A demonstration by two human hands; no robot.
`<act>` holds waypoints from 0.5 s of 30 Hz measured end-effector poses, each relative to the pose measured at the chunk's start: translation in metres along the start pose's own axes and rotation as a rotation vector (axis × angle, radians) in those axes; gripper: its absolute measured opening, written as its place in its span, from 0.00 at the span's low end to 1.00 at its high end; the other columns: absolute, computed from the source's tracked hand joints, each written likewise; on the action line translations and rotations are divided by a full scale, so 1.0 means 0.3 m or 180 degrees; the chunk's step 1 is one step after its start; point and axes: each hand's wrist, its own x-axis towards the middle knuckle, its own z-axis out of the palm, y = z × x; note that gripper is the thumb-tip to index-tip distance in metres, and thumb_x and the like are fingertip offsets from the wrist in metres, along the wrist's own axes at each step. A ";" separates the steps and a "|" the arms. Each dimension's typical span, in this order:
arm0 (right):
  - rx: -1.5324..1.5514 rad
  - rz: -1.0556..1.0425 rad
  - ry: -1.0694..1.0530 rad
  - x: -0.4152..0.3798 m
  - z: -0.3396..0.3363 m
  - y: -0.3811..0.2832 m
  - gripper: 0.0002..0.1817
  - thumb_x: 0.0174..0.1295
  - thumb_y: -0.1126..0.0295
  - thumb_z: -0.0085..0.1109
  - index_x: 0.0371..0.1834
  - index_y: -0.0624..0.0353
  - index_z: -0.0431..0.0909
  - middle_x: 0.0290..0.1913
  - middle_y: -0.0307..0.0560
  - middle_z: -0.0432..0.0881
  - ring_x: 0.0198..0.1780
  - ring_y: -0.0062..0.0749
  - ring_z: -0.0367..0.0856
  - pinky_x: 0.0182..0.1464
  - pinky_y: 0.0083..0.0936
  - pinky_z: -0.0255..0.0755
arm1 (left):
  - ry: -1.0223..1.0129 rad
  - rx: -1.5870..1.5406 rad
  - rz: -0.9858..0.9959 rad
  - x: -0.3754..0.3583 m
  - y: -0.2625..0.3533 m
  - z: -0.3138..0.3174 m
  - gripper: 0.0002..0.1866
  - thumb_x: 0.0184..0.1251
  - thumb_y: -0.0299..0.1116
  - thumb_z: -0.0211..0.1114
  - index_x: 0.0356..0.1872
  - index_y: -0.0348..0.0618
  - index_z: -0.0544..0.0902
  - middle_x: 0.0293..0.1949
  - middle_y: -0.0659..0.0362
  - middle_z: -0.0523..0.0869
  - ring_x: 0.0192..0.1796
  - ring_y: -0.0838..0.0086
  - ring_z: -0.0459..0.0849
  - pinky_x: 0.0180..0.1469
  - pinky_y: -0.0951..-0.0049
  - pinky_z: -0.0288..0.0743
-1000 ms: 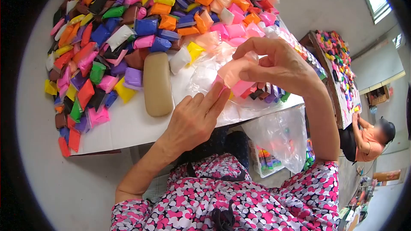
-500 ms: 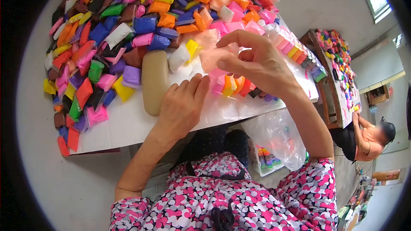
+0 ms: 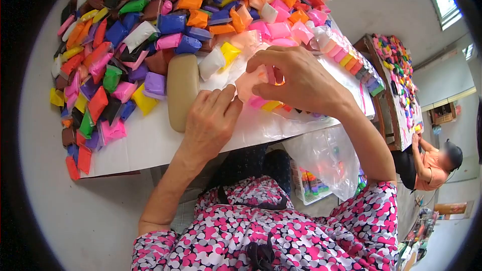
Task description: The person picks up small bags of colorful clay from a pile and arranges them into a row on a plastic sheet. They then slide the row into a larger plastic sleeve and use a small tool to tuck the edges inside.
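Note:
A peach-coloured soft packet point(image 3: 246, 85) is between the thumb and fingers of my right hand point(image 3: 304, 78), which arches over it from the right. My left hand point(image 3: 213, 120) has its fingers curled and its thumb and index finger pinched together at the packet's left edge. What those fingertips grip is too small to make out. Beneath my right hand lie more packets, pink and yellow point(image 3: 271, 106), partly under shiny clear plastic. A tan rounded block point(image 3: 182, 93) stands beside my left hand. White point(image 3: 212, 63) and yellow point(image 3: 230, 54) packets lie just beyond my fingers.
A large heap of colourful packets point(image 3: 170, 22) covers the far and left parts of the white table point(image 3: 135, 148). Stacked packet rows point(image 3: 346, 60) line the right edge. A clear plastic bag point(image 3: 329, 160) hangs below. Another person point(image 3: 429, 163) sits at a second packet-covered table point(image 3: 394, 70).
My right hand has moved slightly down and closed on the peach packet, which now shows between its fingers and my left fingertips. My left hand has shifted slightly left, still pinched.

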 end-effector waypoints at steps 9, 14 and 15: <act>-0.0138 0.0100 -0.0241 0.019 0.012 -0.007 0.17 0.50 0.66 0.61 0.43 0.61 0.84 0.36 0.59 0.82 0.42 0.52 0.82 0.45 0.44 0.74 | 0.0060 -0.0281 -0.0114 -0.019 0.010 -0.001 0.11 0.53 0.23 0.63 0.38 0.29 0.80 0.45 0.46 0.81 0.40 0.61 0.82 0.44 0.66 0.76; -0.0362 0.0003 -0.0136 0.023 0.025 -0.004 0.13 0.50 0.67 0.62 0.37 0.60 0.84 0.33 0.55 0.82 0.40 0.50 0.82 0.43 0.42 0.74 | 0.0019 -0.0236 -0.0127 -0.013 0.012 -0.021 0.10 0.54 0.22 0.63 0.37 0.28 0.80 0.46 0.46 0.82 0.39 0.60 0.83 0.44 0.64 0.77; -0.0386 -0.0020 -0.0109 0.026 0.028 -0.006 0.12 0.49 0.67 0.61 0.35 0.60 0.84 0.32 0.56 0.82 0.41 0.51 0.82 0.43 0.44 0.74 | 0.0026 -0.0254 -0.0128 -0.013 0.011 -0.022 0.10 0.54 0.22 0.63 0.37 0.27 0.80 0.46 0.45 0.82 0.39 0.59 0.83 0.44 0.64 0.77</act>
